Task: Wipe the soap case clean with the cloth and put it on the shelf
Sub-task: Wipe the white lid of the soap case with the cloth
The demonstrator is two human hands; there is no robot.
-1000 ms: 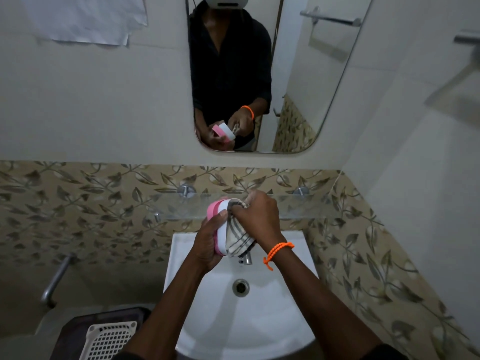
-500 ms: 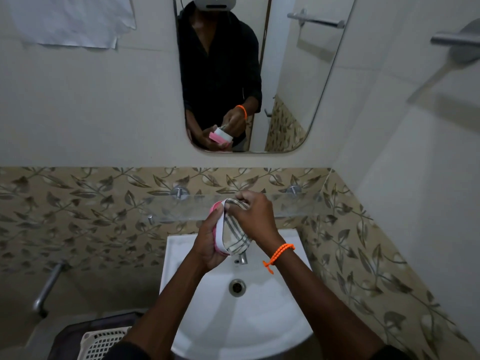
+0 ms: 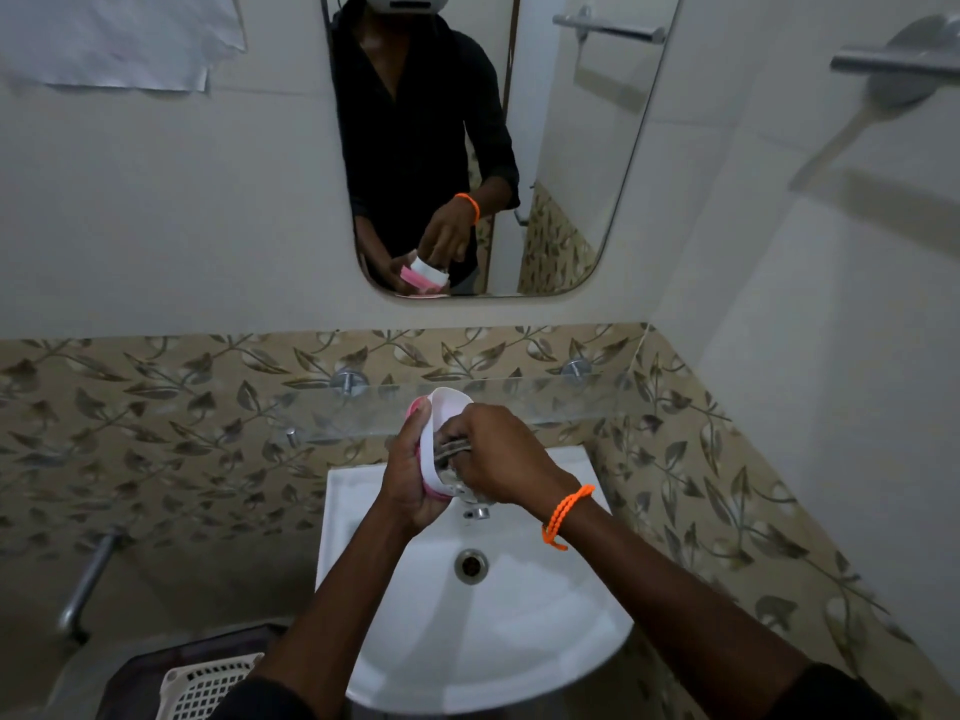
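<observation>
Above the white sink, my left hand (image 3: 408, 478) grips a pink and white soap case (image 3: 441, 413) from its left side, holding it on edge with the hollow white inside facing right. My right hand (image 3: 498, 454), with an orange band at the wrist, presses a bunched grey striped cloth (image 3: 451, 454) into the lower part of the case's hollow. Most of the cloth is hidden under the fingers. A clear glass shelf (image 3: 561, 402) runs along the leaf-patterned tiles just behind the case.
The sink basin (image 3: 545, 631) with its drain (image 3: 470, 565) lies below the hands, the tap mostly hidden under them. A mirror (image 3: 571, 148) hangs on the wall above. A white basket (image 3: 208, 685) stands at the lower left, a metal pipe (image 3: 85, 584) beside it, and a towel bar (image 3: 893, 62) at the upper right.
The cloth was draped over the case's outer face; now my right hand has pushed it down inside the hollow, and the case's upper white rim shows bare.
</observation>
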